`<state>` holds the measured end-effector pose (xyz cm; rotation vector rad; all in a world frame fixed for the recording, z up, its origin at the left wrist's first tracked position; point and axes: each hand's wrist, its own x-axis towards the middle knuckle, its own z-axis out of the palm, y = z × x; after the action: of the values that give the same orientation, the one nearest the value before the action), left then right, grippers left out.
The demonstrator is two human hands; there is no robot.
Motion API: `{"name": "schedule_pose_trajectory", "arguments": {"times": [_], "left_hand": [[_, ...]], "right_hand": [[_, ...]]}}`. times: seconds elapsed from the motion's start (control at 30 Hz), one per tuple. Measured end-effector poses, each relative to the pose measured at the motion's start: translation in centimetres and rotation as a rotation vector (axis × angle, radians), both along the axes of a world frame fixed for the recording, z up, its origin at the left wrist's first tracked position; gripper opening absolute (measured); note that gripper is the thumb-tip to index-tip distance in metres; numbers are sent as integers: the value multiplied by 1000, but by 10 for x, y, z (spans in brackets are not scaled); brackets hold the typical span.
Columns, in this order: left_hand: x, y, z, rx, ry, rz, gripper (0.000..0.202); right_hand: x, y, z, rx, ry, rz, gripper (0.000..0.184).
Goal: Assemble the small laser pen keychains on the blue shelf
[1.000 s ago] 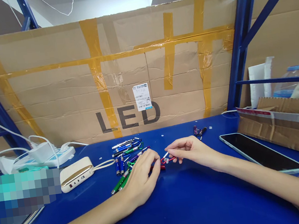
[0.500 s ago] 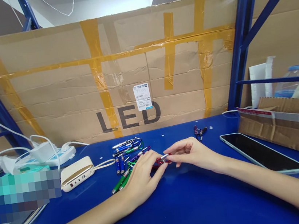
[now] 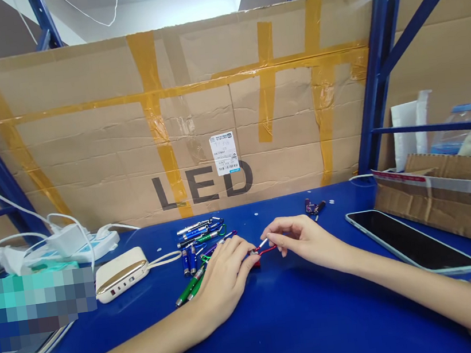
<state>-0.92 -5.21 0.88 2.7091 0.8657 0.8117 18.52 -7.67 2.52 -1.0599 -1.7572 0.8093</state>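
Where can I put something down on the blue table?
Bare blue table lies in front of your right hand, beside the tablet, and another patch sits between the tablet and the small dark keychains. It's crowded around your left hand, among the pen-shaped keychain lights.

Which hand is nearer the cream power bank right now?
Left. The left hand lies to the right of the cream power bank, with a few pens between them. The right hand is farther away, on the left hand's far side.

I was at a warehouse-style packing station, with blue steel racking (image 3: 385, 64), a taped cardboard sheet (image 3: 83, 138), a shipping label (image 3: 224, 153), a cardboard mailer (image 3: 448, 206) and loose keychain flashlights (image 3: 188, 290) on the blue worktop (image 3: 325, 327).
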Motion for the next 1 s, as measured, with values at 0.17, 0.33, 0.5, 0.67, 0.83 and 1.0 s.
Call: {"name": "schedule_pose_trajectory", "arguments": {"times": [0.17, 0.33, 0.5, 0.67, 0.83, 1.0], "left_hand": [[0, 1, -1, 35, 29, -11, 23], [0, 2, -2, 18, 29, -92, 27], [0, 0, -1, -43, -9, -143, 24], [1, -1, 1, -63, -38, -138, 24], [0, -1, 1, -38, -53, -131, 25], [0, -1, 1, -32, -70, -82, 23]], "right_hand": [[1, -1, 1, 16, -98, 1, 25], [-1, -3, 1, -47, -103, 51, 28], [-5, -5, 0, -117, 11, 136, 30], [-4, -1, -3, -169, 157, 165, 37], [-2, 2, -6, -187, 152, 157, 32], [-1, 2, -7, -188, 127, 148, 31]]}}
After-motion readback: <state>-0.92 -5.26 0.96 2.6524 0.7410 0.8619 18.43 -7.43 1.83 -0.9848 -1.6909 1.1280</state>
